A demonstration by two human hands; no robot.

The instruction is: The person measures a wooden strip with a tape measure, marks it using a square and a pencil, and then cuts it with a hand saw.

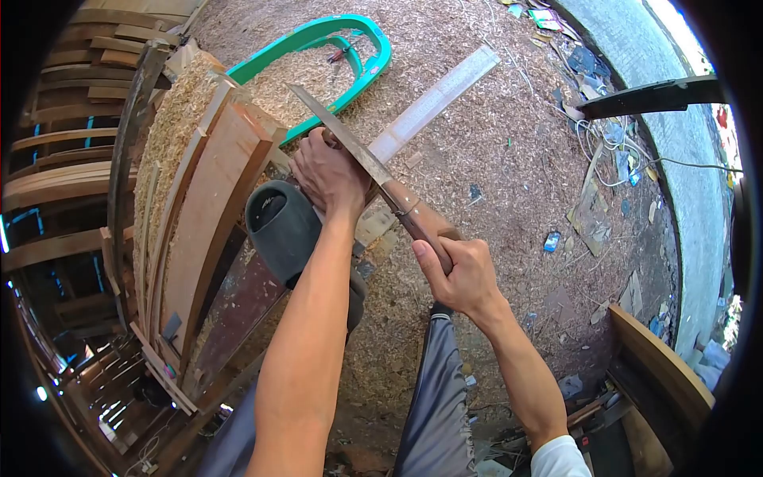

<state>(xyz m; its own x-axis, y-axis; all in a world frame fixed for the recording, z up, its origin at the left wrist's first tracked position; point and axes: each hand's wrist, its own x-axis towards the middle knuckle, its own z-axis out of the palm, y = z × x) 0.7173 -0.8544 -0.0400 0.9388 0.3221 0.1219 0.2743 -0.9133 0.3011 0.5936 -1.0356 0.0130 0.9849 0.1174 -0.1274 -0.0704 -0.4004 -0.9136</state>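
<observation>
My right hand is closed around the brown wooden handle of a long knife. Its blade runs up and to the left, over my left hand. My left hand grips the lower end of a long pale wooden strip, which slants up to the right over the sawdust. The blade crosses the strip just above my left hand's knuckles. Below that hand sits a black rubber sandal, resting on a brown plank; whether a foot is in it is hidden.
Curved wooden boards stand stacked at the left, dusted with shavings. A green plastic frame lies at the top on the sawdust-covered ground. At the right run a concrete curb, white cables and litter.
</observation>
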